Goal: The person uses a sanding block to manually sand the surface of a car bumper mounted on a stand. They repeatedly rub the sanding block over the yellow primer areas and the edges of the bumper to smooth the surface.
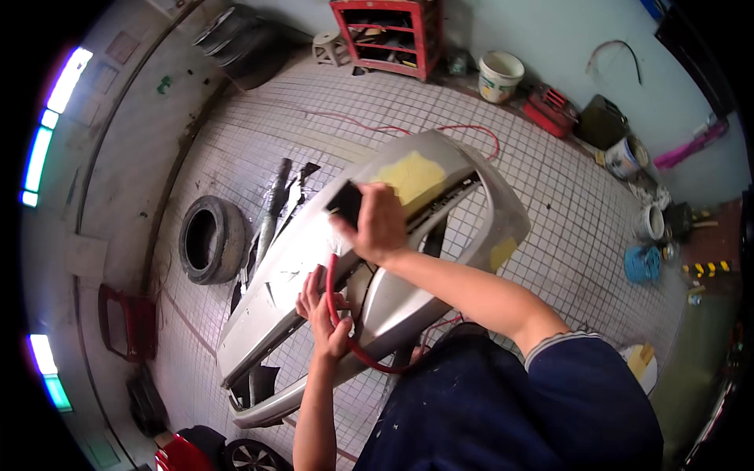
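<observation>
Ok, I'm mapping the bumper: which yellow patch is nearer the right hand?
The large yellow patch, next to the right hand; the smaller patch lies farther right.

Floor [569,212]: small pale square tiles, dark grout. On it: black tyre [229,235] at 9 o'clock, long dark strips [275,196] just beside it at 10, pale stool [330,49] between 11 and 12, red rack [424,43] at 12, thin red hose [343,117] near 12. Can't tell whether bumper [310,235] touches it.
</observation>
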The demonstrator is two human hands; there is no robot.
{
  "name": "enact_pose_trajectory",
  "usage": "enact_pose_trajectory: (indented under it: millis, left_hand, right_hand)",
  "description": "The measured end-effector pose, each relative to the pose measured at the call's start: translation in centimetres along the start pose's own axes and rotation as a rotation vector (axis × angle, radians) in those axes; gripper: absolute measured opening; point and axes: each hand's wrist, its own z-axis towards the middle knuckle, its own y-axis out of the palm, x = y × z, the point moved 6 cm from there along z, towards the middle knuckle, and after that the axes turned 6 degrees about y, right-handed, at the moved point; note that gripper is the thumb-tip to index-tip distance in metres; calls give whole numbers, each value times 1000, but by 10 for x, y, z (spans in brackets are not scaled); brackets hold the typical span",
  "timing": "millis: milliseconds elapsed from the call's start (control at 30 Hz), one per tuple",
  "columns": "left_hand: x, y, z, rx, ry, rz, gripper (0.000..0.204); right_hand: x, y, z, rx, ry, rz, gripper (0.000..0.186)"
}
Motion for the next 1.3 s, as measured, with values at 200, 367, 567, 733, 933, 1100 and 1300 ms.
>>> enact_pose_trajectory:
  millis: [200,367,567,733,933,1100,1300]
  left_hand:
    - [12,-4,0,-5,-17,-26,52]
    - [22,-5,10,-54,-79,-31,44]
    - [20,-6,0,13,-66,-68,48]
    - [9,3,7,-31,-31,-20,47]
    - [4,1,4,-12,-29,-4,45]
    - [9,0,5,-26,-7,-17,45]
    - [7,5,5,-27,-4,-16,45]
  right_hand:
    - [101,-15,32,97,176,-77,69]
    - [82,-12,24,1,231,-141,73]
    - [42,-4,11,-35,-27,-8,71]
    - [137,-47,27,206,142,-270,71]
    - [51,-6,4,97,42,-102,74]
    - [129,-36,28,151,167,-182,74]
    - [40,-8,1,37,73,-80,76]
